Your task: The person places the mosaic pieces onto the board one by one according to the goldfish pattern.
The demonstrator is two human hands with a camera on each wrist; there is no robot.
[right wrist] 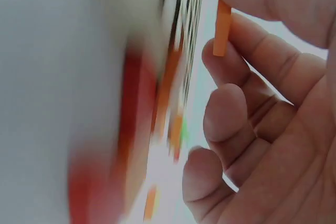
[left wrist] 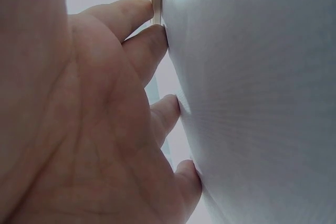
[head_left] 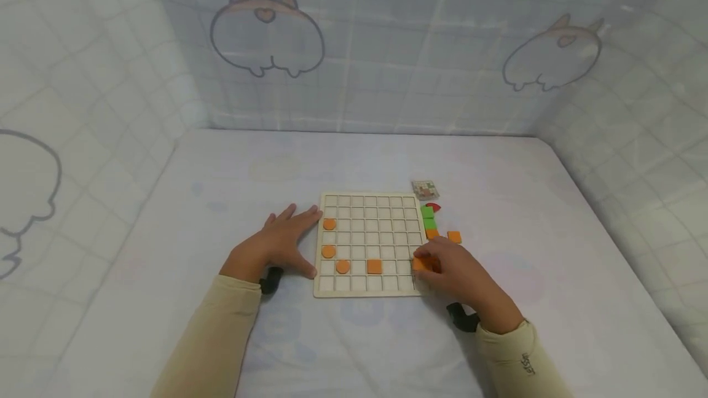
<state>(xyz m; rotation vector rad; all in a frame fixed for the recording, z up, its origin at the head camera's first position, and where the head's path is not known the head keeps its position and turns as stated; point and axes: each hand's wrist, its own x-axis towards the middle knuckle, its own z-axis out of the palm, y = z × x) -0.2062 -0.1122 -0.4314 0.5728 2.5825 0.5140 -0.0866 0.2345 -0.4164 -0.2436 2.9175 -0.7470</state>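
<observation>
Plainly, an orange tile (head_left: 421, 263) pinched at the grid board (head_left: 372, 226)

The right hand (head_left: 459, 268) grips it by the board's near right edge; the left hand (head_left: 279, 245), fingers spread, touches the left edge. A pale, faintly patterned counter (head_left: 359, 349) meets grid-printed walls (head_left: 387, 66) bearing cartoon animals (head_left: 268, 35).

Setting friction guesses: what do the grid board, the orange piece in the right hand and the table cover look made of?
Grid board: probably wood, matte; pale tan frame.
Orange piece: painted wood or plastic, can't tell; evenly coloured, flat edge without clear gloss.
Table cover: likely fabric, matte; soft creases and faint print.
</observation>
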